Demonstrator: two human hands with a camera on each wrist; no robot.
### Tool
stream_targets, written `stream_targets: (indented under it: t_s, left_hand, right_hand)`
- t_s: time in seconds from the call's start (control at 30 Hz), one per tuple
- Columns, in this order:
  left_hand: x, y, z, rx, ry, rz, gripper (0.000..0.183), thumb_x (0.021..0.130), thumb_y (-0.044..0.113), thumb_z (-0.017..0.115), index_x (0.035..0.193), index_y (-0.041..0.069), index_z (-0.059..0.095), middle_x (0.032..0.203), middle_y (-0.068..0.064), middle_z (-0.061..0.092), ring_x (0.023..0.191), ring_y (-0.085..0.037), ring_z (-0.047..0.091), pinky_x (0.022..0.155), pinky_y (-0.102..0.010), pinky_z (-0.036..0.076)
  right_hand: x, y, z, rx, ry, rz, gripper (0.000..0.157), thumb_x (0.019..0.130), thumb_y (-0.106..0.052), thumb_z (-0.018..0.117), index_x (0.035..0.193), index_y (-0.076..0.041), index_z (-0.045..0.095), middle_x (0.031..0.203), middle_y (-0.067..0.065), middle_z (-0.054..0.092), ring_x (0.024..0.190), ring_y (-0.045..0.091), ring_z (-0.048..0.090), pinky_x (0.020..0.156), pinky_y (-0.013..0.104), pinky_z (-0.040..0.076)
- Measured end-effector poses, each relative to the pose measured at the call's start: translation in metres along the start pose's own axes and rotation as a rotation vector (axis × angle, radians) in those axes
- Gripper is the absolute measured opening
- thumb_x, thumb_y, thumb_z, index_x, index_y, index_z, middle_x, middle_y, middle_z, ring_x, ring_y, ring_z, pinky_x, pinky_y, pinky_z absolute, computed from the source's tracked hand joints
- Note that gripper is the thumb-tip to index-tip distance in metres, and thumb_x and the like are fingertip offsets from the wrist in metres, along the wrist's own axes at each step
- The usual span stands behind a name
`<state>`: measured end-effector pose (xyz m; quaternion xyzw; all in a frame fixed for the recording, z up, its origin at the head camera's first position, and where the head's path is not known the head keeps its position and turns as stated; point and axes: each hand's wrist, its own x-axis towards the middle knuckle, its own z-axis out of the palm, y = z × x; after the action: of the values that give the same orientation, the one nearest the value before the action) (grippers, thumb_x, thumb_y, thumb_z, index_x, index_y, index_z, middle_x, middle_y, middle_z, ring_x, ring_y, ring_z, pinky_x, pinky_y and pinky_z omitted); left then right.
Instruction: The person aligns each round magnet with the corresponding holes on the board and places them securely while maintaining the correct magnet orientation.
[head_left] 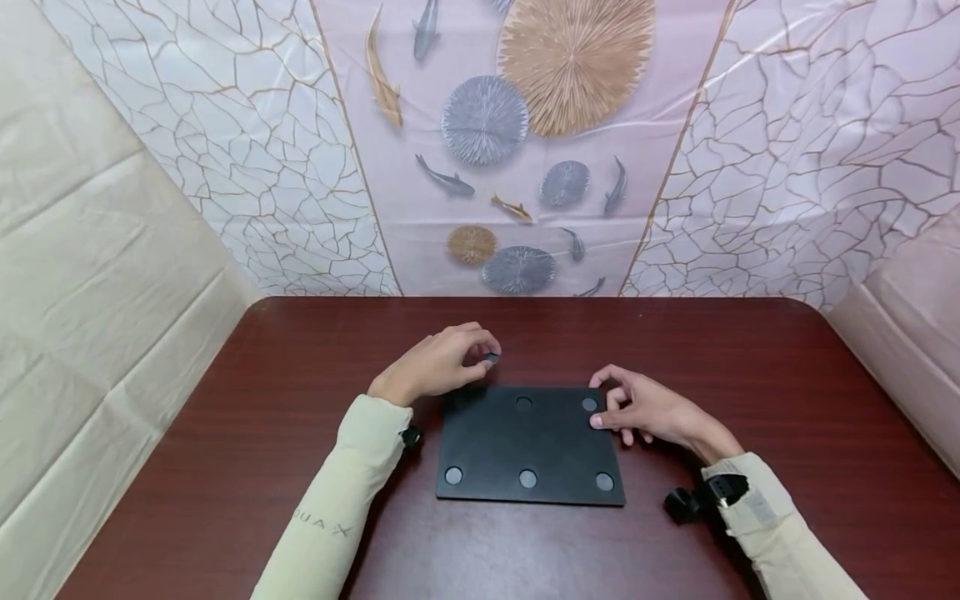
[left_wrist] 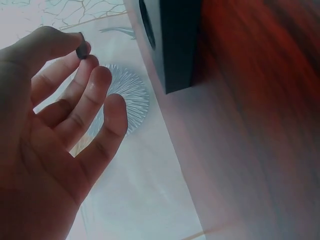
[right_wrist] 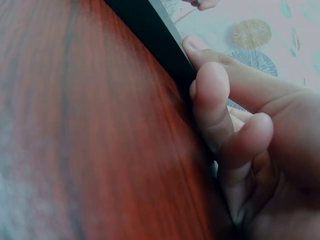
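A flat black board [head_left: 531, 442] lies on the table, with round spots along its far and near edges. The near-edge spots and the far right one look grey; the far middle one [head_left: 523, 403] looks dark. Above the far left corner, my left hand [head_left: 438, 362] pinches a small dark disc [head_left: 492, 358] between thumb and fingertips. In the left wrist view the disc [left_wrist: 81, 46] is seen nearly edge-on, and the other fingers are loosely bent. At the board's right edge my right hand [head_left: 652, 408] grips it, thumb on top and fingers curled along the side.
The board sits on a dark red wooden table [head_left: 315, 483]. A patterned cloth [head_left: 480, 200] hangs behind the table's far edge, with pale cloth [head_left: 97, 333] at the left side. Each wrist wears a black camera, such as the right one [head_left: 701, 498].
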<state>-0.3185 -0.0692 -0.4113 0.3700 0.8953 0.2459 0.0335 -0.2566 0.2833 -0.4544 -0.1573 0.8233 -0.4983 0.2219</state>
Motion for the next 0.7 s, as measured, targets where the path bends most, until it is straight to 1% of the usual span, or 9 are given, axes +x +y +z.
stream_targets:
  t_s: [0.13,0.23,0.47,0.7]
  left_hand:
    - [0.0004,-0.0004,-0.0018,-0.015,-0.020,0.017,0.020,0.103,0.020,0.071,0.122,0.014,0.074,0.116,0.003,0.068,0.100,-0.010,0.064,0.091,-0.030,0.054]
    - [0.0014,0.0002,-0.0020,-0.036,-0.024,0.024,0.020,0.103,0.022,0.071,0.121,0.014,0.074,0.115,0.004,0.069,0.101,-0.008,0.065,0.092,-0.029,0.054]
    - [0.0043,0.0054,-0.0030,-0.129,-0.003,0.037,0.018,0.102,0.023,0.074,0.118,0.015,0.074,0.109,0.007,0.071,0.096,-0.006,0.065,0.087,-0.028,0.055]
    - [0.0005,0.0038,0.0001,-0.170,-0.007,0.039,0.016,0.099,0.019,0.077,0.114,0.014,0.076,0.105,0.007,0.071,0.092,-0.004,0.065,0.085,-0.025,0.055]
  right_hand:
    - [0.0011,-0.0014,0.0005,-0.004,0.000,0.010,0.054,0.095,-0.018,0.081,0.131,0.000,0.044,0.067,0.007,0.060,0.048,0.016,0.061,0.040,0.022,0.040]
    - [-0.0004,-0.0026,-0.0005,-0.010,-0.004,0.015,0.055,0.096,-0.019,0.081,0.132,0.000,0.044,0.068,0.009,0.060,0.049,0.017,0.061,0.040,0.023,0.041]
    - [-0.0030,-0.0039,-0.0039,-0.011,-0.004,0.001,0.055,0.096,-0.018,0.080,0.132,0.001,0.043,0.067,0.010,0.059,0.049,0.018,0.061,0.039,0.024,0.041]
    - [-0.0003,-0.0016,-0.0011,0.002,-0.021,0.000,0.056,0.096,-0.018,0.080,0.133,0.002,0.042,0.068,0.010,0.060,0.049,0.017,0.061,0.039,0.023,0.041]
